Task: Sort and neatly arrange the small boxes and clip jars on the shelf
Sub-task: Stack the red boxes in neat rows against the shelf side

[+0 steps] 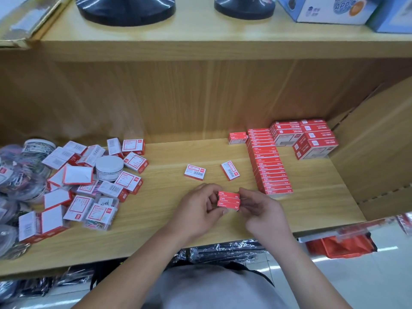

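Above shelf front | left grip, right grip each pinch one end | red box stack between them

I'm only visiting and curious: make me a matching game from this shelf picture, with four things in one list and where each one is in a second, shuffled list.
Things
1. white-lidded jar
2. long row of red boxes
3. small stack of red boxes
4. black round bases

Places
A. pinched between the left hand and the right hand
B. on the upper shelf
C. amid the jumbled pile of boxes at the left
D. lined up neatly at the right of the lower shelf

Pairs: 1-C, 2-D, 3-A, 4-B
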Tool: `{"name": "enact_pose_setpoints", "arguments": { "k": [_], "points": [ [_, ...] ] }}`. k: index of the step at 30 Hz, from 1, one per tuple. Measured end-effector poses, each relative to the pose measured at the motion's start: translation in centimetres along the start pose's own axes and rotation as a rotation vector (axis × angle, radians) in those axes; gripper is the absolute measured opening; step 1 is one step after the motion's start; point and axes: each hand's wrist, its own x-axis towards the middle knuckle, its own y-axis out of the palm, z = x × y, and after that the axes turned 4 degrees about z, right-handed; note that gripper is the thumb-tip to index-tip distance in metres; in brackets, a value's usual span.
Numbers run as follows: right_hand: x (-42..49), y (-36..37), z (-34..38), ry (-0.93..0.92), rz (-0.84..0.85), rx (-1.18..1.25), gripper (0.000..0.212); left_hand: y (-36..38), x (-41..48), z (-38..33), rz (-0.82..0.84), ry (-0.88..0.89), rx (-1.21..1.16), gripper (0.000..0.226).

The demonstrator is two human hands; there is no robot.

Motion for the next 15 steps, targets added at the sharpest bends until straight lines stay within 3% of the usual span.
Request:
{"name": "enact_pose_setpoints", "arguments": {
  "k": [7, 12, 15],
  "points": [
    [0.1, 0.6, -1.0, -0.028, -0.071, -0.329, 0.042, 0.2, -0.3, 0.0, -0.035, -0.032, -0.065, 0.039],
    [1.4, 0.9, -0.2, -0.031, -0.011, -0.425, 0.04, 0.2, -0.1, -0.2, -0.014, -0.058, -0.053, 0.032],
    [2.3, 0.1, 1.3, -0.047, 0.099, -0.35, 0.037, -0.2, 0.3, -0.6, -0.043, -0.051, -0.116, 0.028]
  ]
}}
